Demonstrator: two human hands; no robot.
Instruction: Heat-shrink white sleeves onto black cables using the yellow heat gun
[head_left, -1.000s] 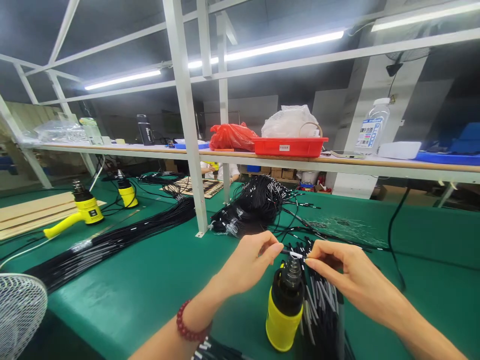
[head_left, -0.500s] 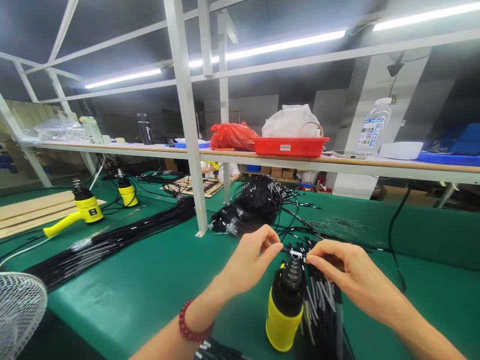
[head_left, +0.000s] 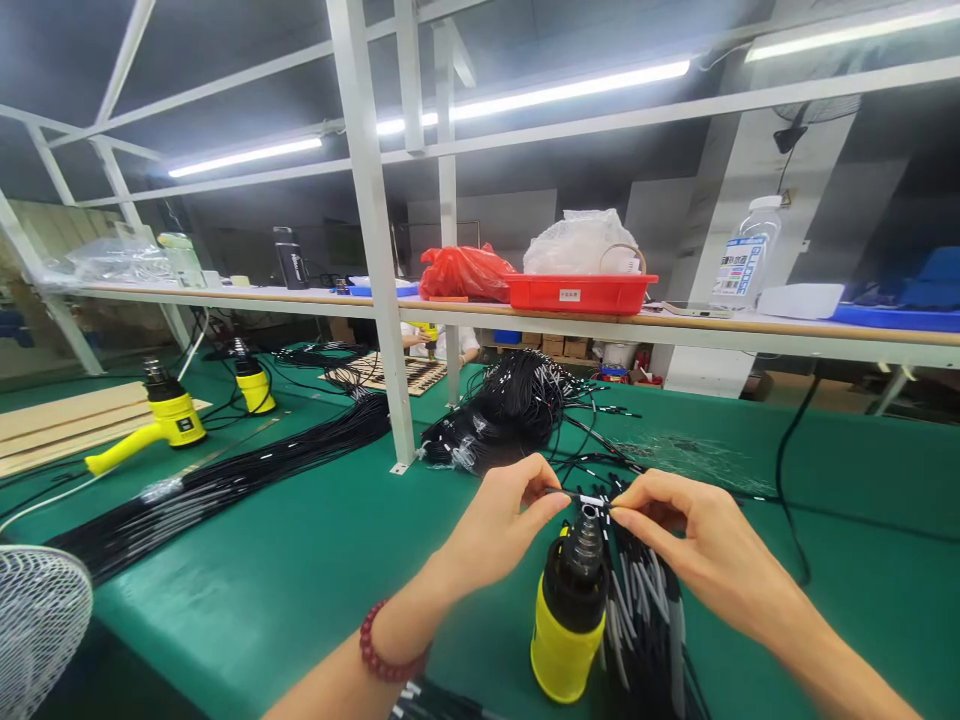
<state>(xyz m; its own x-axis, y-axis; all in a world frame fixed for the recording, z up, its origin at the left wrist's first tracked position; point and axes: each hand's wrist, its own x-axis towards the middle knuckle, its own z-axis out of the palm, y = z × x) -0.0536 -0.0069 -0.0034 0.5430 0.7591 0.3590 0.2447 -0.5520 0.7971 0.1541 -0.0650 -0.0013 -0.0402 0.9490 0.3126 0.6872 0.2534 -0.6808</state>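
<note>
A thin black cable with a white sleeve [head_left: 592, 500] is stretched between my two hands, just above the nozzle of an upright yellow-and-black heat gun [head_left: 570, 610]. My left hand [head_left: 517, 505] pinches the cable on the left of the sleeve; a beaded bracelet [head_left: 388, 648] is on that wrist. Thumb and fingers of my right hand [head_left: 679, 520] are closed on the cable at the sleeve's right side. Beneath the right hand lies a bundle of black cables [head_left: 645, 620] with grey and white sleeves, partly hidden by the hand and the heat gun.
A large coil of black cables [head_left: 517, 410] lies behind my hands. To the left are a long cable bundle [head_left: 247, 470] and two more heat guns [head_left: 176, 418]. A white post [head_left: 394, 400] carries a shelf holding a red tray [head_left: 581, 293]. A fan [head_left: 41, 630] stands bottom left.
Both hands have shifted very slightly, and the sleeved cable sits a little higher, showing more of the nozzle's opening. Both hands keep their pinch.
</note>
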